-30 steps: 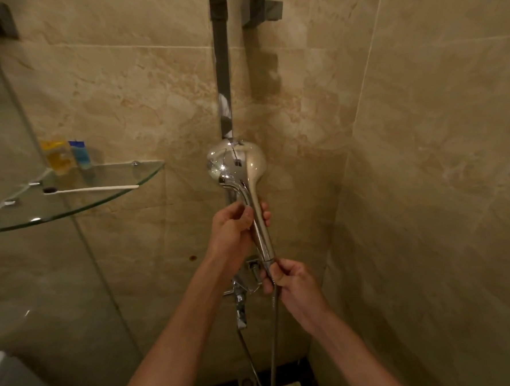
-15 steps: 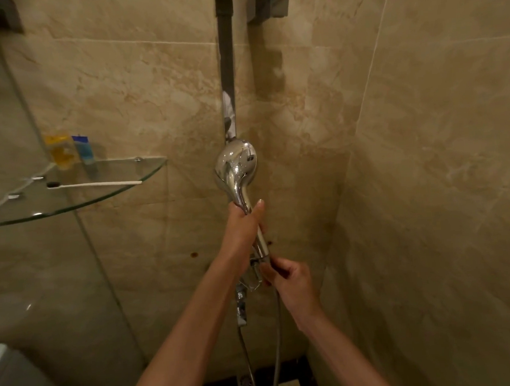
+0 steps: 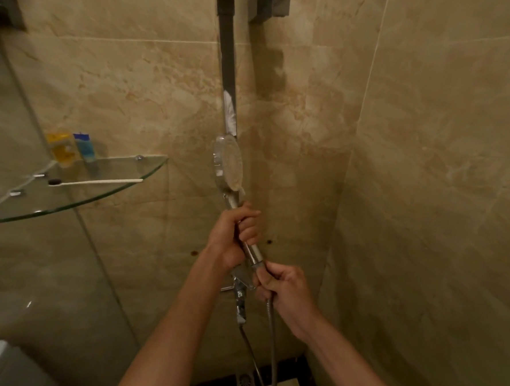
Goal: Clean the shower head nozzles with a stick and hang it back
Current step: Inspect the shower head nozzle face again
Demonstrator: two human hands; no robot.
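The chrome shower head (image 3: 228, 164) stands upright in front of the vertical chrome rail (image 3: 228, 63), its round nozzle face turned to the right. My left hand (image 3: 235, 235) is closed around the handle just below the head. My right hand (image 3: 278, 284) grips the bottom end of the handle where the metal hose (image 3: 271, 341) joins it. A thin white stick with a dark tip (image 3: 95, 181) lies on the glass corner shelf (image 3: 78, 200) at the left, apart from both hands.
Two small bottles, one yellow (image 3: 61, 149) and one blue (image 3: 84, 147), stand at the back of the shelf. A faucet fitting (image 3: 240, 295) sits below my hands. A glass partition (image 3: 19, 267) stands at left, a tiled wall (image 3: 426, 182) at right, a floor drain (image 3: 245, 380) below.
The shower head has turned about its handle, from showing its chrome back to showing its nozzle face on the right. Both hands have kept their grip and shifted slightly.
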